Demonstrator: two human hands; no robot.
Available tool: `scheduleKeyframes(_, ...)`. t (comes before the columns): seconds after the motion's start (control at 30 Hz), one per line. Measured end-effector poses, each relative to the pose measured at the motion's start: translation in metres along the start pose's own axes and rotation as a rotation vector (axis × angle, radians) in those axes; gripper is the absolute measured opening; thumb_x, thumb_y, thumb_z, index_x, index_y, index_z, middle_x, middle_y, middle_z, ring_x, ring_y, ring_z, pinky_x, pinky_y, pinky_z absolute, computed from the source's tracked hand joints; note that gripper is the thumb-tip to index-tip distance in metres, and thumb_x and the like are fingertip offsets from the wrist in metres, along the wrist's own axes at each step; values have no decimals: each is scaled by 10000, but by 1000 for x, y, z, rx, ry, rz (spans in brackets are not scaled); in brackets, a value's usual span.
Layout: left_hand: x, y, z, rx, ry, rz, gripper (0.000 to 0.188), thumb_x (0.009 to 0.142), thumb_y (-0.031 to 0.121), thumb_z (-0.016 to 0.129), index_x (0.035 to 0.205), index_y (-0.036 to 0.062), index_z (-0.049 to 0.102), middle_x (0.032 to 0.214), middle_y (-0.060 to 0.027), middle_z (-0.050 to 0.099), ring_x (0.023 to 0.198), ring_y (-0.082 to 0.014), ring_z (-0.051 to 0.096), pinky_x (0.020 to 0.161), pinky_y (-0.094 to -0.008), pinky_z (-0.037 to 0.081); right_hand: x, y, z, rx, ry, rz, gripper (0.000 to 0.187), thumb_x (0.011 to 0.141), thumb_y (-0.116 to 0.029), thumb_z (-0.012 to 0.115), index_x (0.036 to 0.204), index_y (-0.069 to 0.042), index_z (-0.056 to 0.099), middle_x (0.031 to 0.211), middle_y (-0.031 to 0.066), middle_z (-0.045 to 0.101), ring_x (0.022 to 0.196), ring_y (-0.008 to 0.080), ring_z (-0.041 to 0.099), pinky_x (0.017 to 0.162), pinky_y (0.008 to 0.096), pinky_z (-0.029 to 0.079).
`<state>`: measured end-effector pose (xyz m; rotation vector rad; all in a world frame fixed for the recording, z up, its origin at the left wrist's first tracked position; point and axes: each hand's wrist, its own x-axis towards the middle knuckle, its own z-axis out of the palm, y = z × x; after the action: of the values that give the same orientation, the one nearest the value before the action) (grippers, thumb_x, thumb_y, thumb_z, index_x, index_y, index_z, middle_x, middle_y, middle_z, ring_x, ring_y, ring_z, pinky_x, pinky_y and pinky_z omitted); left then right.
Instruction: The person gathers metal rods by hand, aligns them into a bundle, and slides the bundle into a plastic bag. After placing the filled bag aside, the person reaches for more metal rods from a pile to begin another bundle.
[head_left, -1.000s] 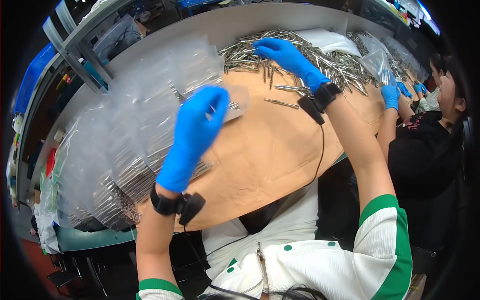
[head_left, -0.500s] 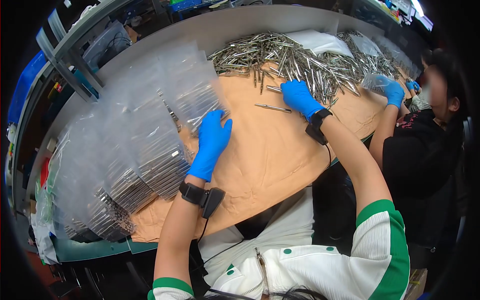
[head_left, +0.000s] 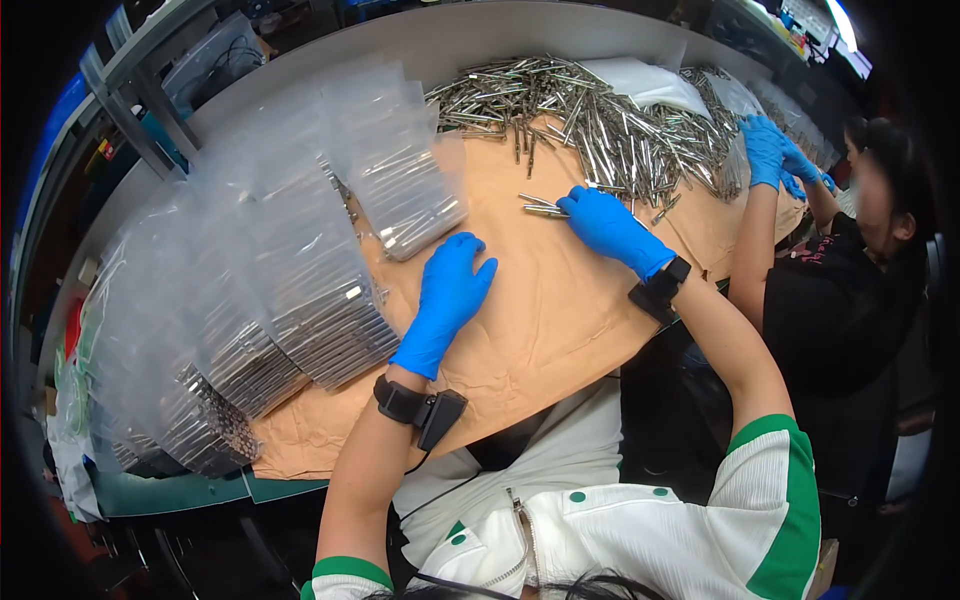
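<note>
My right hand [head_left: 608,228], in a blue glove, has its fingers closed over slim silvery metal rods [head_left: 541,208]. Their ends stick out to the left, and its fingertips hide how many it holds. My left hand [head_left: 450,298], also gloved in blue, is over the tan paper with thumb and fingers apart and nothing in it. Just beyond its fingertips lies a clear plastic bag [head_left: 400,185] filled with a row of such rods. At the far side a loose heap of rods [head_left: 600,125] spreads behind my right hand.
More filled clear bags [head_left: 330,325] overlap along the left side. Tan paper [head_left: 510,330] covers the table, with a grey raised edge [head_left: 400,45] behind. White plastic [head_left: 645,85] lies on the heap. At the right, a person's blue-gloved hands [head_left: 765,150] work near the heap and clear plastic.
My right hand has come nearer to me, and its fingers now cover the rod that lay loose on the paper. My left hand has shifted right, off the bag. The other person's hand moved left.
</note>
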<state>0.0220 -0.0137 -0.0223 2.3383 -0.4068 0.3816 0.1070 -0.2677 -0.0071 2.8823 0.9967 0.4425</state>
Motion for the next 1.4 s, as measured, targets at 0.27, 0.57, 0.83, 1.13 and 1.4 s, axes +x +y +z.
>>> scheduleKeyframes(0.27,0,9,5,166,30,135,386,750,172,624,1093,37,510,1102,-135,529,1018,-303,502,874,-377,403,1,-7,-5,210,-231,298,141,786,-79,455,901,-37,523,870,170,554,761,334,576,636,421,464)
scheduleKeyframes(0.57,-16,28,20,-140,-81,76,470,771,109,571,1210,19,430,925,-130,594,882,-270,564,791,-354,439,-20,-92,-91,589,-206,-177,228,839,-157,484,1025,-38,544,889,151,590,785,303,591,671,379,479)
scheduleKeyframes(0.83,-12,44,2,-1125,-196,-218,286,860,97,499,1125,-9,507,741,-37,577,656,-105,517,636,-224,423,-41,23,-42,106,-85,536,432,773,-422,577,923,-17,585,835,161,609,746,320,592,671,404,475)
scheduleKeyframes(1.13,-14,35,2,-1124,-181,-190,207,873,119,502,1018,0,589,714,-15,555,671,-82,508,616,-205,401,-24,21,-2,-1,-174,575,182,722,-134,492,817,-13,590,835,223,585,746,369,593,646,471,471)
scheduleKeyframes(1.4,-13,34,11,-958,-294,-227,266,891,171,468,1106,35,546,711,0,534,658,-70,461,621,-198,381,-23,24,0,-31,-189,559,181,733,-89,476,849,-15,593,879,222,593,741,367,598,671,456,477)
